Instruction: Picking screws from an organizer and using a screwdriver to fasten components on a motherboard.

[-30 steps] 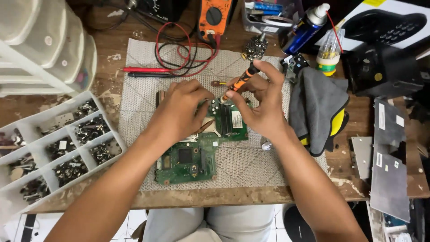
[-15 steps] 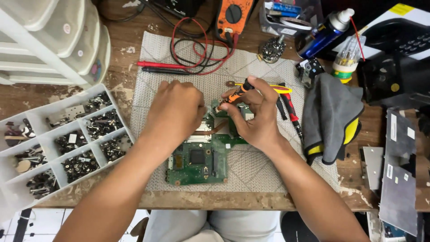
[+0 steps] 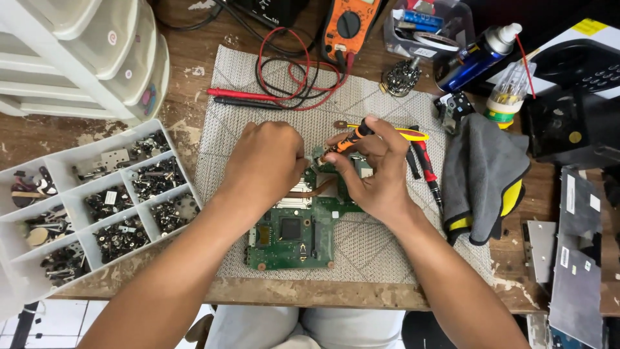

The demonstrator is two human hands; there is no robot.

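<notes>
A green circuit board (image 3: 290, 236) lies on the grey woven mat (image 3: 368, 245), with a copper heat pipe (image 3: 320, 190) running across its upper part. My left hand (image 3: 265, 161) rests on the board's top edge, fingers curled down onto it. My right hand (image 3: 374, 171) grips a small orange-and-black screwdriver (image 3: 345, 142), whose tip points down-left at the board's upper part between the two hands. What lies under the fingers is hidden.
A white compartment tray (image 3: 87, 200) of screws and metal parts sits at left, plastic drawers (image 3: 84, 52) behind it. An orange multimeter (image 3: 349, 26) with red and black leads, a spray can (image 3: 475, 58), a grey cloth (image 3: 481, 174) and spare screwdrivers (image 3: 423, 165) lie at right.
My view has shifted, so everything sits lower in frame. Both hands have closed in on the board's top edge and the screwdriver tip has come down toward it.
</notes>
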